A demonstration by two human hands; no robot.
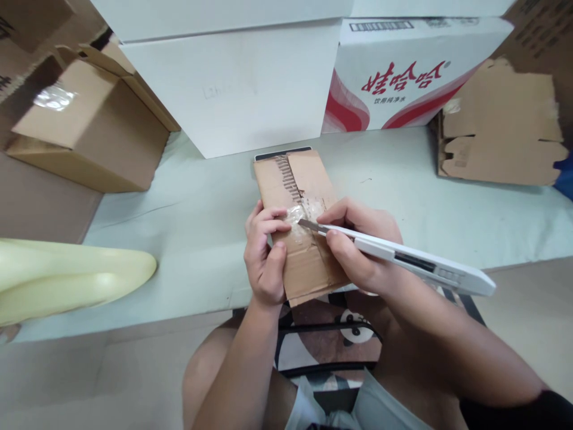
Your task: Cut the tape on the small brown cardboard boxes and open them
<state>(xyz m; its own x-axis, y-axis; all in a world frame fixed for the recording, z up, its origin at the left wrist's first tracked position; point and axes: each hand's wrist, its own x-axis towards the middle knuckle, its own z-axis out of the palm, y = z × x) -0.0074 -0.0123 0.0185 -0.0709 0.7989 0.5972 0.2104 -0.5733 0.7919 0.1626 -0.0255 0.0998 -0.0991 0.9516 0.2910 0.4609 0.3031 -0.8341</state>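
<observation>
Head cam shows flat cardbd pkg (313,269) at near edge of tbl (201,239), L hand (264,257) gripping pkg's L side, R hand (373,222) holding white utility knife (403,252) w/ blade over pkg's clear tape (294,214), dark slab (282,154) farther in on tbl, white ctn (237,89) toward tbl's back.

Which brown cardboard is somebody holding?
The flat cardboard in the middle: the left hand holds its edge, and the right hand points a knife at its tape. No hand touches the box at left or the folded cardboard at right.
</observation>
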